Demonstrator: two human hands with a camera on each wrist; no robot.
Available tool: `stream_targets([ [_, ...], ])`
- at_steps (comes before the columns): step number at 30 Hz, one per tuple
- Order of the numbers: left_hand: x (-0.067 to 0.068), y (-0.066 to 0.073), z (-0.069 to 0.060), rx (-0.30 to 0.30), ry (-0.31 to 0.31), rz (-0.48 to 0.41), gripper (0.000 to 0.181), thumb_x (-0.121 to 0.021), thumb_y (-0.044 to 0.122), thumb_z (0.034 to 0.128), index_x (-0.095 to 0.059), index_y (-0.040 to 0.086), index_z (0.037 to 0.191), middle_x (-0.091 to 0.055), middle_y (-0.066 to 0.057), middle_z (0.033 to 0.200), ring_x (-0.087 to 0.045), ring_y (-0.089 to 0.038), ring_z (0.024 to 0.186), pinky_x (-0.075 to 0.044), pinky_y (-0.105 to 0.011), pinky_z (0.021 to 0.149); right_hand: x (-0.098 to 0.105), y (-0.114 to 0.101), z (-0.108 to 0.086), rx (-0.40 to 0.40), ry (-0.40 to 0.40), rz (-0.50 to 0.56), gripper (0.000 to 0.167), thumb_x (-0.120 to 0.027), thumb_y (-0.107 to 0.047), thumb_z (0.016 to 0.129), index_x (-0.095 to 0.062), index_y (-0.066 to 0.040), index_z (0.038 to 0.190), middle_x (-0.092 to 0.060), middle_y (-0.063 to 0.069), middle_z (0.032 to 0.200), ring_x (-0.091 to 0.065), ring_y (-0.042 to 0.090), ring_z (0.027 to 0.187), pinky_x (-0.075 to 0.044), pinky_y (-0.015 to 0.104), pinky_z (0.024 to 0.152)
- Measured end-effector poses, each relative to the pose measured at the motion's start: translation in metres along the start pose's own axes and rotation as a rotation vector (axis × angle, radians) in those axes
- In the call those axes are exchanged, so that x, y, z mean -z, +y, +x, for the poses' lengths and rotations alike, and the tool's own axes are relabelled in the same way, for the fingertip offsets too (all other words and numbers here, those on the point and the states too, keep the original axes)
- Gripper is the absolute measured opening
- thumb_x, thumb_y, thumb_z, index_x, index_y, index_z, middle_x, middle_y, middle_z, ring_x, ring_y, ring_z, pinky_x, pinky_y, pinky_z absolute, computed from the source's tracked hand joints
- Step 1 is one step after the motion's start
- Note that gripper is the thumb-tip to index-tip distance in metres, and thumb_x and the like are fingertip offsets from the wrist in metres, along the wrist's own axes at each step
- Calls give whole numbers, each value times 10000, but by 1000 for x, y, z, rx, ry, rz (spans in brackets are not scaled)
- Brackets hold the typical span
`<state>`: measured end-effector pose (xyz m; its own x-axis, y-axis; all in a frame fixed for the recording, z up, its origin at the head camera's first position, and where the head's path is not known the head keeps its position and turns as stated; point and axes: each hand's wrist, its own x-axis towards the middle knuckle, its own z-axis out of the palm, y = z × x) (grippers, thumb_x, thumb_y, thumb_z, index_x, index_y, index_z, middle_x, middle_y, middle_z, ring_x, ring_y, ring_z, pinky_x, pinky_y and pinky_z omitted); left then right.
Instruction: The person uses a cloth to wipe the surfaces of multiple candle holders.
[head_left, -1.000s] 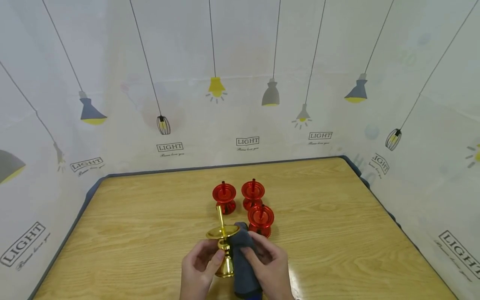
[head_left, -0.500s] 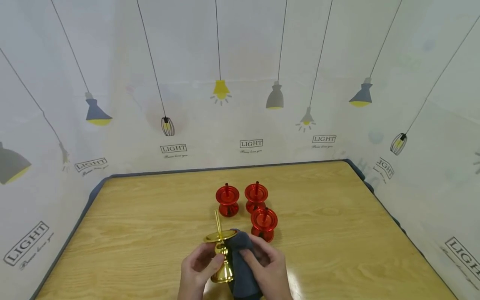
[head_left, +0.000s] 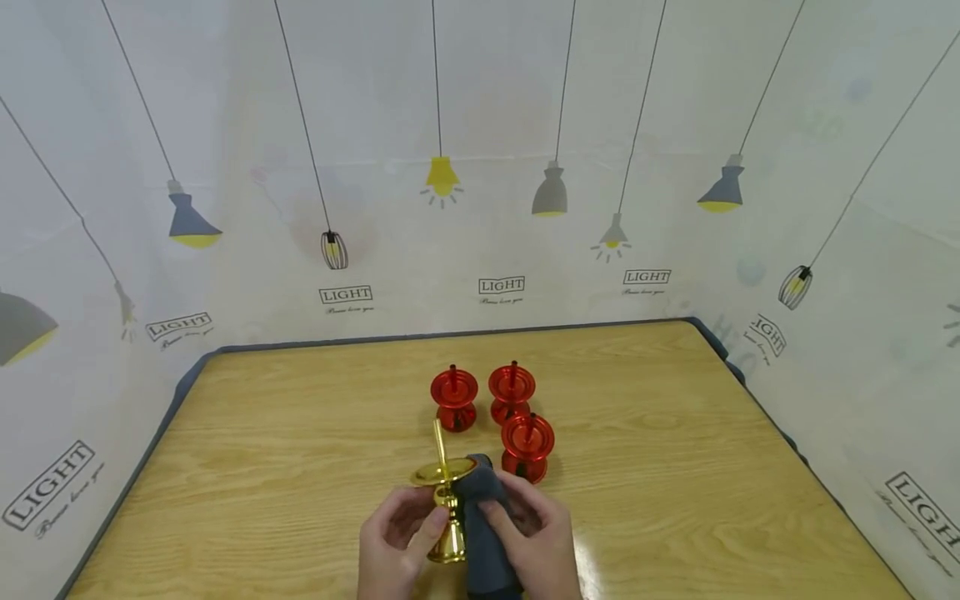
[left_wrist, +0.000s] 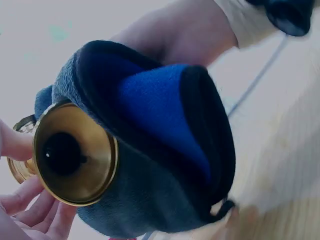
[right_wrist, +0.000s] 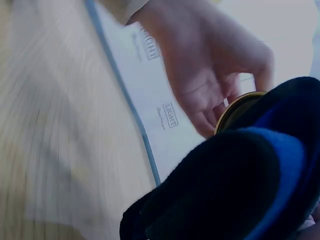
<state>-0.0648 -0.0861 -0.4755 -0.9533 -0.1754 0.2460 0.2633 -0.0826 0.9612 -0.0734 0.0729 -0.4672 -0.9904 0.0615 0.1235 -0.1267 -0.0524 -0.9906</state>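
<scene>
A shiny gold candle holder [head_left: 447, 543], with a wide dish and a thin upright stem, is held above the table by my left hand [head_left: 395, 537], thumb across its waist. My right hand [head_left: 542, 537] grips a folded dark grey cloth [head_left: 489, 546] against the right side of the holder, touching the dish's underside. In the left wrist view the holder's hollow base [left_wrist: 95, 175] faces the camera, and the cloth [left_wrist: 145, 195] shows a blue inner side. From the right wrist, the cloth [right_wrist: 215, 185] hides most of the holder; only part of its gold rim [right_wrist: 231, 111] shows.
Just beyond my hands stand three red candle holders of similar shape: one at left [head_left: 454, 390], one at back right [head_left: 512, 386] and one nearer [head_left: 528, 437]. The wooden table [head_left: 300, 433] has printed white curtains [head_left: 405, 242] along its back and sides.
The gold candle holder and cloth stay together in my hands, with small shifts in the holder's tilt and the cloth's folds. The head view has shifted slightly. The red holders stand as before.
</scene>
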Motion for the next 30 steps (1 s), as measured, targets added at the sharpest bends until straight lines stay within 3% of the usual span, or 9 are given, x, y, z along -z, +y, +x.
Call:
stream_targets([
  [5, -5, 4, -1, 24, 28, 94, 191, -759, -99, 817, -666, -100, 984, -708, 41, 906, -699, -74, 839, -587, -218, 746, -3, 1, -4, 109, 37, -40, 311, -808, -42, 840, -749, -84, 1142, -777, 116, 1027, -751, 120, 906, -609, 264, 758],
  [8, -6, 5, 0, 53, 42, 120, 219, -799, -60, 806, -670, -81, 981, -709, -39, 900, -690, -80, 818, -583, -218, 744, -4, 2, -5, 163, 41, -51, 308, -810, -27, 832, -754, -103, 1125, -780, 94, 1016, -751, 117, 897, -611, 264, 751],
  [11, -4, 4, 0, 89, 38, 109, 207, -801, -39, 815, -682, -80, 979, -715, -59, 883, -687, -93, 796, -579, -229, 729, -3, 2, -5, 144, 33, -36, 302, -792, -4, 842, -750, -83, 1131, -780, 99, 1004, -746, 96, 869, -611, 267, 726],
  [14, 0, 3, 0, 112, -3, 65, 163, -749, -48, 853, -692, -96, 998, -727, 1, 879, -690, -94, 811, -571, -238, 731, 0, 3, -3, 98, 2, 9, 307, -764, 14, 860, -731, -34, 1162, -776, 106, 1026, -744, 101, 869, -607, 273, 725],
  [19, 5, -2, 1, 85, -109, -14, 177, -642, -79, 913, -663, -167, 1064, -734, 51, 930, -687, -94, 876, -557, -240, 774, 6, 4, 0, 64, -52, 64, 312, -726, 14, 892, -695, 39, 1201, -763, 105, 1101, -736, 114, 966, -592, 255, 800],
  [21, 6, -4, 1, 84, -126, -31, 207, -627, -74, 928, -644, -195, 1095, -734, 56, 940, -685, -94, 879, -553, -232, 784, 6, 3, 1, 54, -55, 67, 310, -719, 3, 904, -689, 47, 1209, -761, 108, 1110, -728, 103, 990, -585, 244, 818],
  [25, 4, -6, 1, 73, -82, -38, 262, -630, -81, 927, -597, -212, 1151, -721, 93, 938, -676, -56, 881, -547, -198, 786, 6, 4, 1, 39, -27, 68, 310, -723, -7, 905, -692, 36, 1211, -766, 103, 1092, -734, 106, 961, -587, 250, 798],
  [30, -3, -3, 1, -18, -33, 37, 171, -673, -125, 877, -655, -148, 1046, -722, 67, 925, -687, -53, 863, -565, -203, 774, 0, 5, -1, 56, 54, 46, 325, -750, 42, 862, -714, 16, 1184, -773, 127, 1031, -747, 108, 862, -611, 284, 735],
])
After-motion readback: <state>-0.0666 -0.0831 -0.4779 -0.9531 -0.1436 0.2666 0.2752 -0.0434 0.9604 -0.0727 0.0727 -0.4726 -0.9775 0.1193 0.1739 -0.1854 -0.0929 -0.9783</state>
